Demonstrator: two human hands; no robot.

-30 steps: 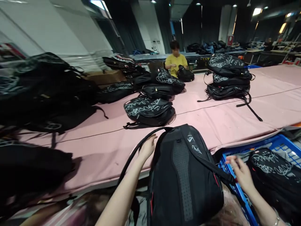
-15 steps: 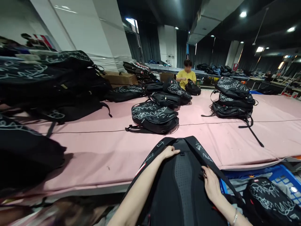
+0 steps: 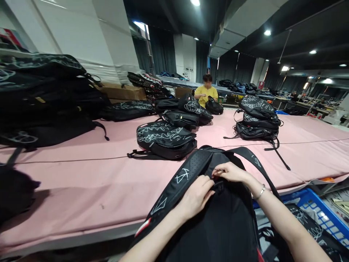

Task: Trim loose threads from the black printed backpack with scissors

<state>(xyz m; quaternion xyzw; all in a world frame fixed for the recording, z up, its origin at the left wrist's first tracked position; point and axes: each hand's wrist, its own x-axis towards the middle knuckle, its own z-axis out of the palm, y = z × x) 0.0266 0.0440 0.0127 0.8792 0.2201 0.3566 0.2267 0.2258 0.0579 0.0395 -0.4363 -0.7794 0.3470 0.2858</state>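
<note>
A black backpack point(image 3: 223, 222) with white scribble marks on its straps stands against the near edge of the pink table point(image 3: 89, 182), its back panel toward me. My left hand point(image 3: 196, 195) is closed on the top of the backpack just below the left strap. My right hand point(image 3: 230, 171) pinches the top of the backpack near the carry loop; a bracelet circles that wrist. The fingertips of both hands meet at the same spot.
Another black backpack point(image 3: 163, 138) lies mid-table, and a stack of three point(image 3: 257, 120) sits at right. A big pile of backpacks point(image 3: 46, 98) fills the left. A person in a yellow shirt point(image 3: 207, 92) works at the far side. A blue crate point(image 3: 316, 214) holding a backpack stands at lower right.
Both my hands moved up the backpack and came together at its top. The backpack rose higher against the table edge, and my view shifted left.
</note>
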